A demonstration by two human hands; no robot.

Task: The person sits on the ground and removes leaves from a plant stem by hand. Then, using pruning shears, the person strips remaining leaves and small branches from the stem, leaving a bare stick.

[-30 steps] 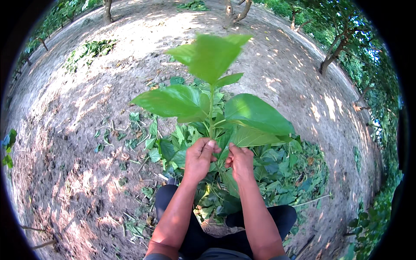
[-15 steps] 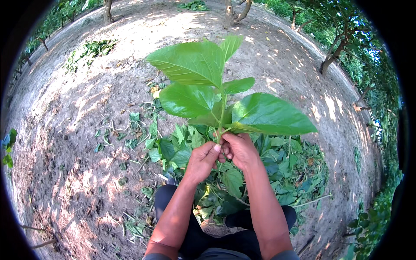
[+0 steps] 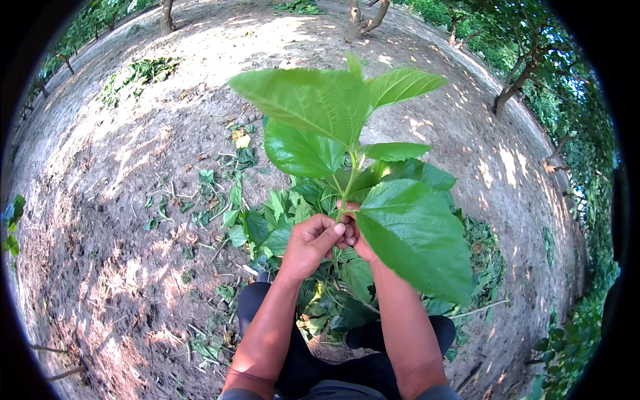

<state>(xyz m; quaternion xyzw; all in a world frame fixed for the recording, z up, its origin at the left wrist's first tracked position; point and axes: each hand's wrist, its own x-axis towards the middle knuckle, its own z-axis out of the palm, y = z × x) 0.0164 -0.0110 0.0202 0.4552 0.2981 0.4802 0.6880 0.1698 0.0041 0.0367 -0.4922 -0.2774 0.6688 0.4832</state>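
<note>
A leafy green shoot (image 3: 353, 175) stands upright in front of me, its broad toothed leaves spread above my hands. My left hand (image 3: 312, 244) pinches the lower stem between thumb and fingers. Right beside it, my right hand (image 3: 357, 239) is closed at the same stem, with most of it hidden behind a large drooping leaf (image 3: 417, 233). Both hands meet at the stem's base, over a heap of cut leaves and twigs (image 3: 267, 230) on the ground between and ahead of my knees.
Bare, sun-dappled soil (image 3: 127, 220) stretches around me. A smaller pile of leaves (image 3: 140, 77) lies at the far left. Tree trunks stand at the back, one forked (image 3: 363, 23), another leaning at the right (image 3: 517, 87). Dense foliage lines the right edge.
The shoot has turned and tipped a little to the right. One large leaf has swung down over my right hand and wrist, while both hands stay at the stem.
</note>
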